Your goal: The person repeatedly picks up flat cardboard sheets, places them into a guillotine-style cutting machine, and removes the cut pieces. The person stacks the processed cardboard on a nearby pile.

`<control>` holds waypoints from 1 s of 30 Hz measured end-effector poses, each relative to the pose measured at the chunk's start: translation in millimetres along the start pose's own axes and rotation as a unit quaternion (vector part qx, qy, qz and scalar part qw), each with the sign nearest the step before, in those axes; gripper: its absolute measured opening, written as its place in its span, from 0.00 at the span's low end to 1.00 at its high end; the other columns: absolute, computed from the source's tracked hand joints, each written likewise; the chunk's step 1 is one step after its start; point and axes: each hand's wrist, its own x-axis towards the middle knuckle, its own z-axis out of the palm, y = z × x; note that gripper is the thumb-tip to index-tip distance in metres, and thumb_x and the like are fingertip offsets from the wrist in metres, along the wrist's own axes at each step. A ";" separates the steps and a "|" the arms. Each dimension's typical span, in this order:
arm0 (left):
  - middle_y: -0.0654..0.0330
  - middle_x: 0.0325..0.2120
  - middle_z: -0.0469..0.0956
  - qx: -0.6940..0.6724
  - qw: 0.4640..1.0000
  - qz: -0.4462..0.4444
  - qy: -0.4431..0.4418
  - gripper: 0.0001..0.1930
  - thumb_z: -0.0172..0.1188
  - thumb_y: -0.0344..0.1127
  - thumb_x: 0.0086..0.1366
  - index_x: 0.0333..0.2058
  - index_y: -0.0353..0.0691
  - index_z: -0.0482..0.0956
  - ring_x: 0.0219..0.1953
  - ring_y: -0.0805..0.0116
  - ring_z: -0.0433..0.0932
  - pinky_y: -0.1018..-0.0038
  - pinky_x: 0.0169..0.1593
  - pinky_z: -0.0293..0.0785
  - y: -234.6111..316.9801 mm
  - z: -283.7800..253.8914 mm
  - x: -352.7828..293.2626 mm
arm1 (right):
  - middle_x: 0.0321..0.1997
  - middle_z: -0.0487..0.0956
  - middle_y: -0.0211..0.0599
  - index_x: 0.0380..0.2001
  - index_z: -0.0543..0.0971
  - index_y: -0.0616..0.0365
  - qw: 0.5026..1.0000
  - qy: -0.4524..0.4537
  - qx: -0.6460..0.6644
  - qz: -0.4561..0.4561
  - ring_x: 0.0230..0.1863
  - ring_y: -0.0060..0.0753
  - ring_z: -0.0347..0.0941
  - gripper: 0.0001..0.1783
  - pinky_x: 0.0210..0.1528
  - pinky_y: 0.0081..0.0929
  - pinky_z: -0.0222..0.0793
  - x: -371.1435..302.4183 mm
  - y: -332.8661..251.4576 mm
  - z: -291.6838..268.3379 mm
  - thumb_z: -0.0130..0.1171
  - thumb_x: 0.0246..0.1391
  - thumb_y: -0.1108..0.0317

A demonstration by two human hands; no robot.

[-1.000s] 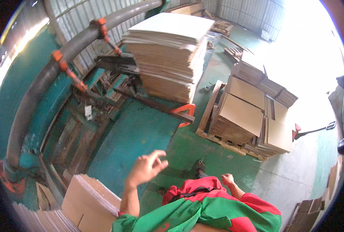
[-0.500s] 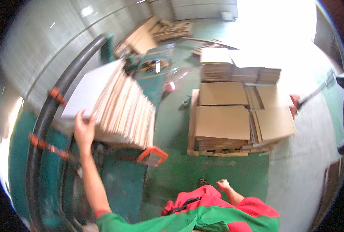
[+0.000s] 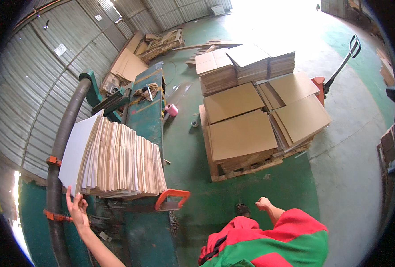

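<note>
My left hand (image 3: 77,209) is at the lower corner of a row of cardboard sheets (image 3: 122,160) standing on edge on a green machine bed. Its fingers are apart, and the fingertips touch the near corner of the white-faced outer sheet (image 3: 76,151). My right hand (image 3: 264,204) hangs beside my body with its fingers curled in. Nothing shows in it, and it touches no stack. An orange bracket (image 3: 173,199) sits at the near right end of the standing sheets.
A wooden pallet (image 3: 206,149) bears several stacks of brown cardboard (image 3: 242,135) on the right. Behind it stands a pallet jack with a black handle (image 3: 353,46). A thick dark pipe (image 3: 55,196) runs along the left. A pink roll (image 3: 172,110) lies by the green bed (image 3: 146,120).
My view has turned, and the cardboard row and pallet appear lower and farther left. My left hand remains at the sheets' corner. My right hand stays beside my body.
</note>
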 end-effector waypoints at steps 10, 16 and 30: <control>0.69 0.17 0.62 -0.239 0.960 0.015 0.145 0.23 0.53 0.48 0.68 0.59 0.49 0.69 0.19 0.82 0.60 0.80 0.21 0.58 -22.3 -86.2 -84.9 | 0.26 0.83 0.40 0.35 0.83 0.61 0.995 0.046 -0.007 -0.086 0.28 0.33 0.81 0.18 0.34 0.31 0.77 -48.3 20.3 60.8 0.58 0.50 0.56; 0.65 0.14 0.61 -0.537 0.818 -0.129 -0.162 0.20 0.52 0.51 0.66 0.43 0.39 0.72 0.17 0.73 0.60 0.75 0.20 0.58 -115.7 -187.5 -163.8 | 0.40 0.82 0.44 0.44 0.80 0.59 0.970 -0.007 0.062 -0.233 0.39 0.36 0.80 0.24 0.44 0.32 0.74 -141.9 -58.7 136.5 0.59 0.52 0.51; 0.57 0.38 0.80 -0.139 0.835 -0.396 -0.357 0.21 0.60 0.40 0.63 0.52 0.35 0.73 0.40 0.67 0.78 0.71 0.46 0.74 -232.2 -150.1 -386.6 | 0.37 0.81 0.32 0.41 0.78 0.63 0.844 -0.190 0.079 -0.495 0.37 0.22 0.75 0.15 0.41 0.26 0.72 -424.6 -237.8 254.4 0.65 0.50 0.69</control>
